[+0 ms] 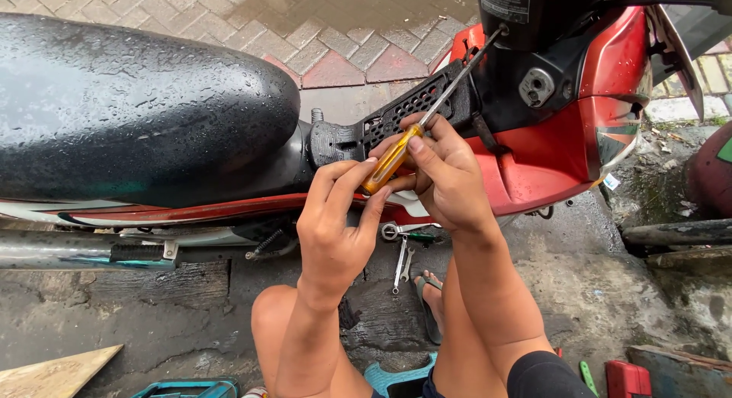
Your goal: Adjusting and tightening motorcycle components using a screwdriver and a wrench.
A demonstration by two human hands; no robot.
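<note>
A yellow screwdriver (390,160) is gripped by both hands: the left hand's (335,223) fingers are closed on the handle end, the right hand's (446,177) fingers wrapped near the shaft. Its tip is pointed toward one o'clock, at a screw (502,30) on the wet red motorbike (549,154). The shaft should be kept straight and pushed firmly, so slipping is avoided. Wrenches (402,262) are lying on the ground below.

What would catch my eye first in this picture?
Probably the long yellow-handled screwdriver at centre, gripped by both the left hand and right hand, its tip reaching a screw on the red motorcycle body. Then the wet, glossy black seat filling the left, and silver wrenches on the ground below.
</note>
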